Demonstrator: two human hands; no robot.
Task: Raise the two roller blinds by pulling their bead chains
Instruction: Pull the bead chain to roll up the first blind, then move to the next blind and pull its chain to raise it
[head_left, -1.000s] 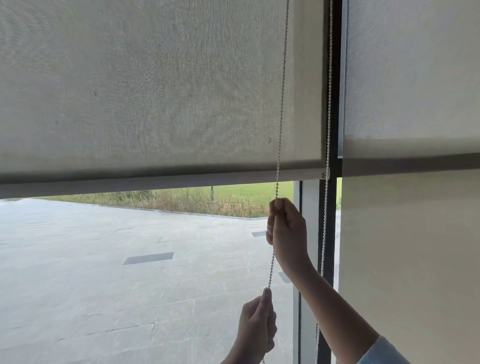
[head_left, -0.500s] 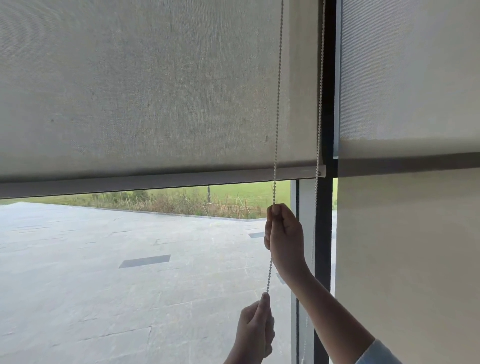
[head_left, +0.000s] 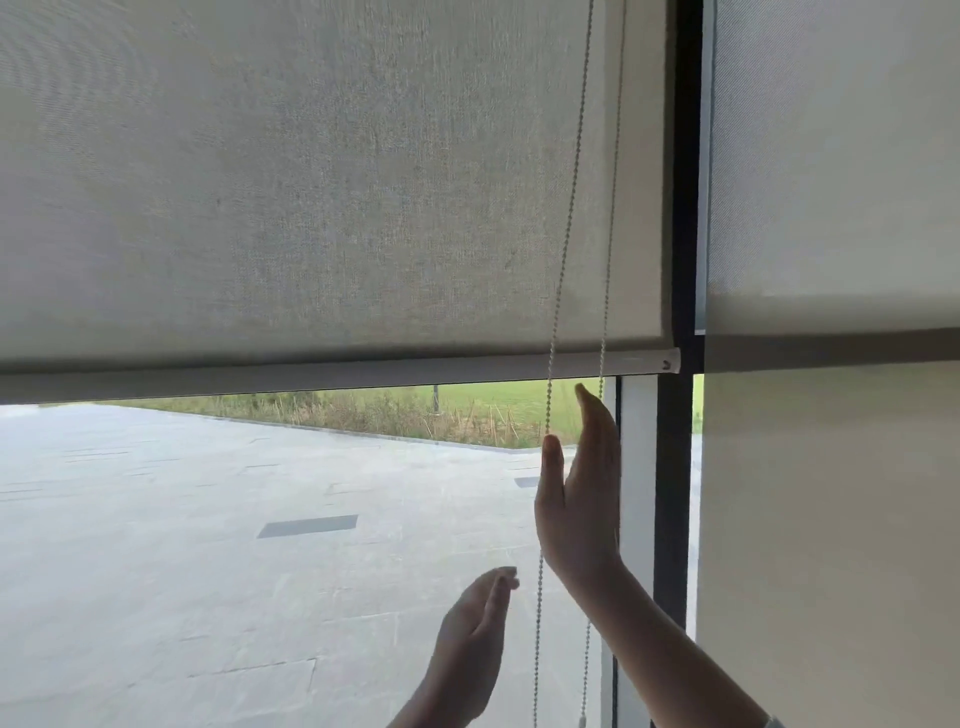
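**Both hands off the chain**

The right hand (head_left: 579, 499) and left hand (head_left: 475, 636) are spread flat, gripping nothing. The bead chain (head_left: 563, 249) hangs between them, before the left blind (head_left: 322, 182) — its bottom bar (head_left: 363, 371) only part-raised. Best re-pinch the front strand high, pulling straight down.

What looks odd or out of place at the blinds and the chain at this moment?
Nothing is damaged or askew. Only this: both hands are open and off the bead chain. The right hand is flat beside it, the left hand lower, apart from it. The left blind's bottom bar hangs level, only partly raised.
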